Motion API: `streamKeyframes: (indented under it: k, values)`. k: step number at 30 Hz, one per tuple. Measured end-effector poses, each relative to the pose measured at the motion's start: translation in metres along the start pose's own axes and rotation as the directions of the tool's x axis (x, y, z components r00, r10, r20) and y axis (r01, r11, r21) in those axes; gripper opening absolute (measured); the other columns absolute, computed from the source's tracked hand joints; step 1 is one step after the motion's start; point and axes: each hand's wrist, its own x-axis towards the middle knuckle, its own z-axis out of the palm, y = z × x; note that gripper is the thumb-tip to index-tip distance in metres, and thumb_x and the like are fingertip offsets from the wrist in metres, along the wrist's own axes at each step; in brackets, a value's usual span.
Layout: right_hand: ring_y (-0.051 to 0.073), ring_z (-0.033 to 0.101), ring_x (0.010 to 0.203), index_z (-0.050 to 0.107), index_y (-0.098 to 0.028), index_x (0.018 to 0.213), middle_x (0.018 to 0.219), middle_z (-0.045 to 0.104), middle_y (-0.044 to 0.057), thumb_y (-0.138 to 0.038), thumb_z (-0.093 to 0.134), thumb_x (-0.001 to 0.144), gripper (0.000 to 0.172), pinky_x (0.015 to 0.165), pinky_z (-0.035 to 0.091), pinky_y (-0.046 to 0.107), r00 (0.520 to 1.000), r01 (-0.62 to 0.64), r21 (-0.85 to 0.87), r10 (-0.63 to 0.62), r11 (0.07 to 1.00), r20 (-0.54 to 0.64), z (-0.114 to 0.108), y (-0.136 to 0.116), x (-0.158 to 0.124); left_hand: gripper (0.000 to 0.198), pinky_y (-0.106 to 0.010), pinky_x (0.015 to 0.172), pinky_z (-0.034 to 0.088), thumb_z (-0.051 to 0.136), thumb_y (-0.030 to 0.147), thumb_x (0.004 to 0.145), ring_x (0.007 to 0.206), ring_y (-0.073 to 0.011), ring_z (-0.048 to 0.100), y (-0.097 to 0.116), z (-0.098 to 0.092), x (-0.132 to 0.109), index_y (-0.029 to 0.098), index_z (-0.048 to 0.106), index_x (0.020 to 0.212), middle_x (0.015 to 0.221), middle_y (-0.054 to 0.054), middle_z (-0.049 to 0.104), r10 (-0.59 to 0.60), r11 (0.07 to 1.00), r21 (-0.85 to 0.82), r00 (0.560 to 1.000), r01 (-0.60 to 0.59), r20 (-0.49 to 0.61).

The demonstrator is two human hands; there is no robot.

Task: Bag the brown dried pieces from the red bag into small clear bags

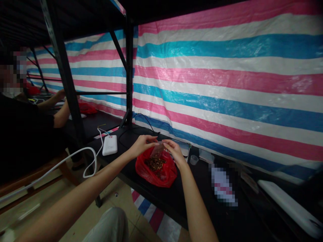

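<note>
Facing a black table, we have one knee in pale trousers below its front edge, where a striped cloth shows beneath. Near that edge sits an open red bag, crumpled and slumped, with a heap of small brown pieces inside. Just over its back rim we hold a small clear bag, which hangs down toward the heap. Our left hand pinches the top of it between thumb and fingertips, and our right hand grips it the same way from the other side.

Toward the right end of the surface lie a long white object and a blurred pale packet. By the left edge rests a white power bank, with a white cord looping beside it. A little clear cup stands nearer the back edge, and a thin black cable curls at the back left corner.

Behind rises a striped sheet, with a black post before it. Farther left, beyond the frame, a person in black works with both arms forward near another red bag.
</note>
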Motion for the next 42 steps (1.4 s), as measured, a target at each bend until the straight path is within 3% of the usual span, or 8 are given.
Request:
streamKeyframes:
  k: [6, 12, 17, 24, 29, 35, 39, 42]
  values:
    - [0.012, 0.055, 0.063, 0.066, -0.020, 0.086, 0.082, 0.066, 0.001, -0.041, 0.064, 0.067, 0.028, 0.056, 0.040, 0.022, 0.998, 0.068, 0.004, -0.068, 0.998, -0.011, 0.008, -0.005, -0.003, 0.020, -0.022, 0.068, 0.046, 0.058, 0.029, 0.076, 0.077, -0.0162, 0.063, 0.010, -0.002, -0.005, 0.018, 0.070, 0.087, 0.085, -0.004, 0.070, 0.167, 0.961, 0.227, 0.986, -0.158, -0.022]
    - [0.009, 0.044, 0.048, 0.068, -0.017, 0.075, 0.067, 0.063, 0.001, -0.043, 0.064, 0.066, 0.028, 0.047, 0.034, 0.022, 0.966, 0.165, -0.056, -0.173, 0.985, -0.192, 0.009, -0.001, 0.000, 0.021, -0.021, 0.066, 0.047, 0.056, 0.028, 0.077, 0.074, -0.0150, 0.063, 0.008, -0.003, -0.004, 0.016, 0.069, 0.086, 0.083, -0.004, 0.070, 0.121, 0.988, 0.112, 0.987, -0.109, -0.105]
    - [0.007, 0.039, 0.043, 0.068, -0.016, 0.077, 0.062, 0.061, 0.001, -0.044, 0.064, 0.065, 0.031, 0.043, 0.030, 0.022, 0.956, 0.173, -0.055, -0.181, 0.983, -0.231, 0.008, 0.002, 0.002, 0.023, -0.021, 0.061, 0.046, 0.062, 0.036, 0.072, 0.072, -0.0153, 0.063, -0.003, -0.001, -0.005, 0.017, 0.069, 0.084, 0.081, -0.003, 0.070, 0.146, 0.982, 0.139, 0.983, -0.130, -0.113]
    - [0.006, 0.040, 0.042, 0.068, -0.018, 0.080, 0.072, 0.065, 0.002, -0.043, 0.063, 0.067, 0.029, 0.040, 0.029, 0.021, 0.969, 0.178, -0.079, -0.189, 0.981, -0.160, 0.012, 0.002, 0.001, 0.022, -0.021, 0.057, 0.044, 0.060, 0.035, 0.074, 0.069, -0.0146, 0.062, -0.016, -0.001, -0.006, 0.017, 0.070, 0.079, 0.078, -0.003, 0.069, 0.096, 0.990, 0.125, 0.973, -0.071, -0.210]
    - [0.006, 0.039, 0.041, 0.068, -0.018, 0.081, 0.075, 0.066, 0.003, -0.041, 0.065, 0.066, 0.028, 0.039, 0.030, 0.022, 0.936, 0.220, -0.112, -0.242, 0.969, -0.254, 0.008, 0.000, 0.001, 0.025, -0.021, 0.055, 0.044, 0.060, 0.039, 0.073, 0.064, -0.0139, 0.061, -0.018, 0.003, -0.007, 0.016, 0.069, 0.079, 0.077, -0.003, 0.069, 0.064, 0.996, 0.076, 0.965, -0.046, -0.256]
    - [0.008, 0.042, 0.043, 0.070, -0.017, 0.077, 0.071, 0.067, 0.004, -0.040, 0.067, 0.063, 0.028, 0.040, 0.033, 0.021, 0.967, 0.140, -0.190, -0.175, 0.972, -0.184, -0.003, 0.003, 0.003, 0.029, -0.023, 0.058, 0.047, 0.060, 0.042, 0.071, 0.064, -0.0150, 0.060, -0.023, 0.007, -0.004, 0.014, 0.069, 0.077, 0.073, -0.004, 0.068, 0.040, 0.999, 0.011, 0.933, -0.039, -0.357]
    - [0.008, 0.043, 0.044, 0.071, -0.017, 0.083, 0.078, 0.069, 0.005, -0.039, 0.066, 0.063, 0.030, 0.041, 0.034, 0.021, 0.976, 0.114, -0.227, -0.152, 0.967, -0.158, -0.006, 0.006, 0.004, 0.029, -0.023, 0.058, 0.048, 0.060, 0.042, 0.072, 0.063, -0.0143, 0.060, -0.024, 0.008, -0.002, 0.014, 0.069, 0.079, 0.073, -0.004, 0.067, 0.029, 0.998, -0.033, 0.927, -0.044, -0.374]
    - [0.009, 0.045, 0.044, 0.071, -0.016, 0.077, 0.070, 0.068, 0.005, -0.037, 0.067, 0.061, 0.027, 0.042, 0.034, 0.022, 0.982, 0.093, -0.257, -0.132, 0.962, -0.136, -0.005, 0.012, 0.006, 0.030, -0.023, 0.058, 0.049, 0.060, 0.042, 0.072, 0.065, -0.0144, 0.060, -0.022, 0.008, -0.002, 0.014, 0.068, 0.079, 0.074, -0.005, 0.067, 0.019, 0.997, -0.068, 0.926, -0.048, -0.377]
